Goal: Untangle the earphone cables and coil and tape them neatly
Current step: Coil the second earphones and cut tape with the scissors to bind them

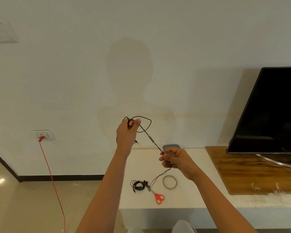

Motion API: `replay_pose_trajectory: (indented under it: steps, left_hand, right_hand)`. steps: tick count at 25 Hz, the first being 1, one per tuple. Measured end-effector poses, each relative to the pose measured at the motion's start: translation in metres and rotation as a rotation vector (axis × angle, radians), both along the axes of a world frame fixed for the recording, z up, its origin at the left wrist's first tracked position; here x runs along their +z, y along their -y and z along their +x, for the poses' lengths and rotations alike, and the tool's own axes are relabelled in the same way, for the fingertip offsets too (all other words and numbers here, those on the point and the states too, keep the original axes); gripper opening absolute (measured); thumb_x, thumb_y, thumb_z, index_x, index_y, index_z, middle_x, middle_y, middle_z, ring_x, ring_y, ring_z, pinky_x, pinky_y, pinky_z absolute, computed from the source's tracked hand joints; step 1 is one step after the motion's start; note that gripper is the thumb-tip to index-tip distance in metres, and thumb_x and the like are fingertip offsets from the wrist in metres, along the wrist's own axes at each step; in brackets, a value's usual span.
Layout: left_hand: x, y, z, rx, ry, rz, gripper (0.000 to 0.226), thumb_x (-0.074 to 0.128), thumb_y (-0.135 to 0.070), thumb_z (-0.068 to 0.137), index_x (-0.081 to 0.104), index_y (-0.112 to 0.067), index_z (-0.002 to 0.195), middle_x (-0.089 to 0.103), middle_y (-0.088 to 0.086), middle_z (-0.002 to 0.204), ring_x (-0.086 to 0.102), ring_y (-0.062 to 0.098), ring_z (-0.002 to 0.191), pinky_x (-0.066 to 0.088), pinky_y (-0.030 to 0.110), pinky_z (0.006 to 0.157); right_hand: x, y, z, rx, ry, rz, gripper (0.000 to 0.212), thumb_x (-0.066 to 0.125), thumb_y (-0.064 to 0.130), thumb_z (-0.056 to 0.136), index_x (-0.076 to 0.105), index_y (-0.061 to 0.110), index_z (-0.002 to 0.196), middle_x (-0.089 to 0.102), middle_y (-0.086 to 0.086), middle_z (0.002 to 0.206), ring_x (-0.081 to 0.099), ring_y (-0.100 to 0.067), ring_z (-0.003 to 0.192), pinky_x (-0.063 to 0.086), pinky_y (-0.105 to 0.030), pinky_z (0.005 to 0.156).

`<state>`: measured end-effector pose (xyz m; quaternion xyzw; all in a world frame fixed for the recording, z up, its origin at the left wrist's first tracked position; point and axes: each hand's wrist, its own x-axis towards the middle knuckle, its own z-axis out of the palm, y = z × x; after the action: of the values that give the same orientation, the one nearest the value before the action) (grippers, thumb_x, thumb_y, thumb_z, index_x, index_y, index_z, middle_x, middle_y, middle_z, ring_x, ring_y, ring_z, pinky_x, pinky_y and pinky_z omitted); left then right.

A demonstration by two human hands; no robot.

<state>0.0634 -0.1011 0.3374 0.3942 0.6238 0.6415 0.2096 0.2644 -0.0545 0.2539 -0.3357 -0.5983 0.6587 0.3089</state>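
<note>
Two bare hands hold one black earphone cable (152,140) at centre frame. At lower left, a red cord (52,180) hangs from a wall socket (43,135). The left hand (127,134), raised, has its grip closed on looped cable. The cable slants down right to the right hand (176,159), pinched between thumb and fingers. Below on the white tabletop (191,195) lie a coiled earphone (139,184), red scissors (158,197) and a tape ring (169,181). A dark television (272,110) stands far right.
</note>
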Motion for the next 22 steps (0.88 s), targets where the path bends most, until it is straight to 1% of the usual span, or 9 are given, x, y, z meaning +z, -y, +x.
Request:
replay_pose_trajectory:
  steps: [1,3,4,7,11,13,17,19,22]
  left_hand:
    - [0.004,0.000,-0.003,0.016,0.005,0.015,0.041,0.063,-0.028,0.089,0.031,-0.017,0.066,0.032,-0.003,0.062,0.027,0.014,0.058,0.028,0.018,0.050]
    - [0.009,0.000,-0.008,0.033,0.008,0.055,0.042,0.063,-0.029,0.090,0.030,-0.018,0.066,0.032,-0.005,0.061,0.025,0.013,0.056,0.026,0.022,0.052]
    - [0.011,0.001,-0.010,0.044,0.006,0.069,0.042,0.063,-0.029,0.090,0.030,-0.018,0.065,0.031,-0.006,0.060,0.025,0.012,0.055,0.025,0.022,0.052]
    - [0.013,0.003,-0.013,0.083,0.010,0.102,0.044,0.062,-0.027,0.091,0.028,-0.019,0.064,0.031,-0.008,0.060,0.025,0.006,0.051,0.024,0.015,0.048]
    - [0.013,0.004,-0.020,0.121,0.082,0.124,0.043,0.062,-0.025,0.091,0.029,-0.019,0.064,0.032,-0.008,0.062,0.028,0.002,0.046,0.026,0.010,0.045]
    - [0.012,0.005,-0.024,0.137,0.085,0.111,0.043,0.061,-0.026,0.091,0.029,-0.019,0.064,0.032,-0.008,0.061,0.027,0.005,0.048,0.025,0.010,0.045]
    - [0.010,0.006,-0.026,0.138,0.084,0.118,0.043,0.061,-0.027,0.091,0.029,-0.020,0.064,0.031,-0.009,0.062,0.024,0.009,0.054,0.024,0.016,0.050]
    - [0.011,0.006,-0.028,0.152,0.097,0.127,0.043,0.061,-0.027,0.091,0.029,-0.020,0.064,0.032,-0.009,0.061,0.025,0.009,0.054,0.025,0.019,0.053]
    - [0.014,0.007,-0.035,0.168,0.123,0.145,0.042,0.062,-0.026,0.091,0.029,-0.021,0.064,0.033,-0.010,0.062,0.026,0.009,0.055,0.025,0.022,0.056]
  right_hand:
    - [-0.004,0.001,0.000,0.003,0.015,0.002,0.017,0.063,0.009,0.087,0.066,0.000,0.101,0.073,-0.012,0.086,0.067,-0.021,0.073,0.058,-0.031,0.073]
    - [-0.013,0.002,0.002,0.009,0.046,0.012,0.018,0.064,0.009,0.087,0.066,-0.001,0.102,0.073,-0.012,0.086,0.068,-0.021,0.074,0.058,-0.029,0.075]
    - [-0.018,0.002,0.004,0.010,0.055,0.011,0.018,0.064,0.010,0.087,0.066,-0.001,0.101,0.073,-0.012,0.086,0.068,-0.021,0.075,0.058,-0.029,0.076]
    - [-0.035,0.003,0.011,0.006,0.069,-0.025,0.018,0.064,0.013,0.087,0.066,0.002,0.100,0.072,-0.010,0.086,0.068,-0.021,0.078,0.057,-0.029,0.078]
    - [-0.060,0.003,0.022,-0.001,0.161,-0.042,0.016,0.062,0.016,0.089,0.065,0.005,0.100,0.072,-0.009,0.088,0.066,-0.018,0.077,0.057,-0.025,0.075]
    - [-0.071,0.003,0.028,-0.035,0.179,-0.088,0.017,0.060,0.013,0.090,0.064,0.003,0.103,0.073,-0.013,0.091,0.066,-0.021,0.075,0.057,-0.027,0.075]
    - [-0.087,0.006,0.034,-0.037,0.179,-0.169,0.015,0.056,0.006,0.092,0.062,0.000,0.104,0.072,-0.018,0.095,0.069,-0.024,0.078,0.058,-0.030,0.074]
    - [-0.092,0.008,0.036,-0.024,0.194,-0.169,0.014,0.055,0.008,0.092,0.062,0.000,0.102,0.072,-0.018,0.094,0.069,-0.024,0.077,0.058,-0.030,0.075]
    - [-0.096,0.010,0.038,-0.029,0.213,-0.153,0.017,0.053,0.014,0.094,0.063,0.003,0.102,0.072,-0.017,0.092,0.067,-0.022,0.070,0.058,-0.031,0.072]
